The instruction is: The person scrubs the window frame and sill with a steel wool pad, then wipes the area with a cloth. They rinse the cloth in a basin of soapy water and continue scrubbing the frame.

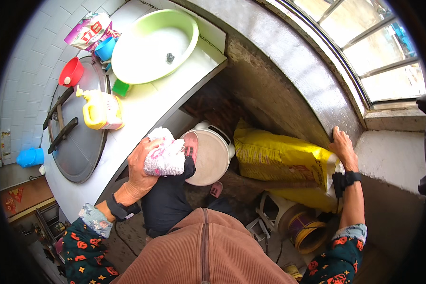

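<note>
Bunched in my left hand [142, 168] is a white and pink cloth [165, 152], held up beside the front edge of the white tiled counter [127, 142]. My right hand [342, 147] rests with its fingertips on the wet grey window ledge [298, 67], holding nothing that I can see. Just below that hand stands a large yellow sack [277, 156]. On the counter, a light green basin [154, 49] holds whitish, sudsy water with a dark scouring pad [170, 58] in it. A yellow pump jug [101, 109] stands by a big round dark lid [80, 142].
A red ladle [71, 72], a blue cup [105, 48], a green block [120, 87] and a detergent bag [88, 32] crowd around the basin. A round-topped stool [209, 158], a yellow bucket [307, 232] and a barred window [376, 46] surround me.
</note>
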Demonstrator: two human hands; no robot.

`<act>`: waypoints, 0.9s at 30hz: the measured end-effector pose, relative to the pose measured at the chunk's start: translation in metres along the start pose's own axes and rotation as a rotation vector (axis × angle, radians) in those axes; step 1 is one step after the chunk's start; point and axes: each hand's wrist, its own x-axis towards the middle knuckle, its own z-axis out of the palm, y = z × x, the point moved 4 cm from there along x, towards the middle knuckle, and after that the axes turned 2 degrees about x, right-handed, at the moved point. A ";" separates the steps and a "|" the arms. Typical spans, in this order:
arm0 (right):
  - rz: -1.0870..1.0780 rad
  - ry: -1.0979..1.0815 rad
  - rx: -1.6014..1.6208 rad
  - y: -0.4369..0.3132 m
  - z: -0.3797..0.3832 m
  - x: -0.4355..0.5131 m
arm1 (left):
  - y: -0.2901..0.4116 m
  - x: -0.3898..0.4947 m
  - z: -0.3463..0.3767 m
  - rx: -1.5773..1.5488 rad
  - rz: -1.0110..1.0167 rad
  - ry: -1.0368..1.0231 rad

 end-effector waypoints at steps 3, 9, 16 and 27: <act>-0.064 -0.018 -0.007 0.010 0.004 -0.004 | -0.010 0.011 0.004 0.098 0.098 -0.020; -0.052 -0.136 0.023 0.019 0.014 -0.005 | -0.020 0.048 0.014 0.167 0.022 -0.260; 0.058 -0.255 0.172 -0.003 -0.002 -0.005 | -0.011 0.093 0.016 0.134 -0.114 -0.538; 0.063 -0.176 0.225 -0.008 -0.008 -0.006 | -0.026 0.110 0.030 0.263 -0.135 -0.495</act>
